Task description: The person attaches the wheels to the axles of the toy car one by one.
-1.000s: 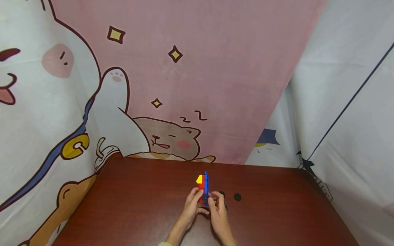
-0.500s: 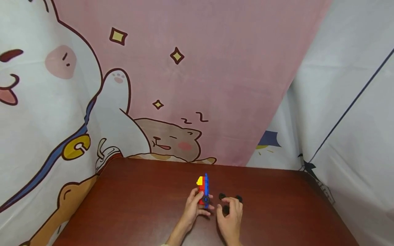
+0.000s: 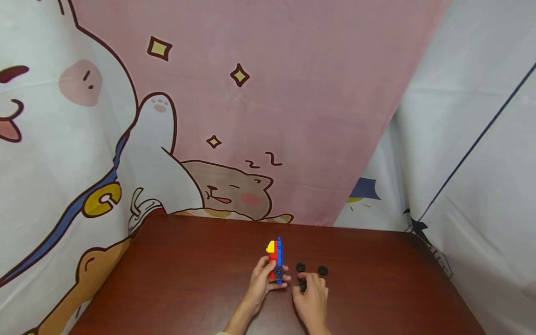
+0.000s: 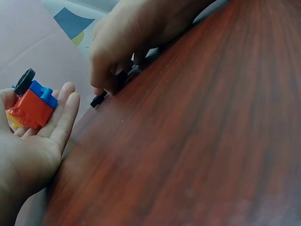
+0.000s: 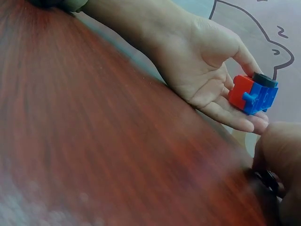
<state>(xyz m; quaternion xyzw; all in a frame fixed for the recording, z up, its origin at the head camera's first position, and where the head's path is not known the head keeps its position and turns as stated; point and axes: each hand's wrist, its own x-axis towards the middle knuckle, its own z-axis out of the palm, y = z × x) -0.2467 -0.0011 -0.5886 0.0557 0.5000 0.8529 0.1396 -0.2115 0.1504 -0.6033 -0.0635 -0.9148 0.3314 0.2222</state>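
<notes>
My left hand (image 3: 259, 281) holds a toy vehicle built of red, blue and yellow blocks (image 3: 272, 253) between thumb and fingers, raised off the table. One black wheel (image 4: 24, 81) is fitted on its blue side. Just to the right, my right hand (image 3: 311, 298) is low over the table and pinches a loose black wheel (image 3: 302, 284) between thumb and index finger. In the right wrist view that wheel (image 5: 267, 180) is partly hidden by the fingers. Beyond the right hand lie two more loose wheels, one to the left (image 3: 300, 267) and one to the right (image 3: 323, 270).
The dark reddish-brown table (image 3: 188, 270) spreads around both hands. A pink and white cartoon-printed cloth (image 3: 318, 116) hangs behind it, with a white cloth side (image 3: 473, 200) at the right.
My right hand has moved from the toy vehicle rightward to the loose wheels, then slightly back left along with the pinched wheel. The left hand keeps its hold on the vehicle.
</notes>
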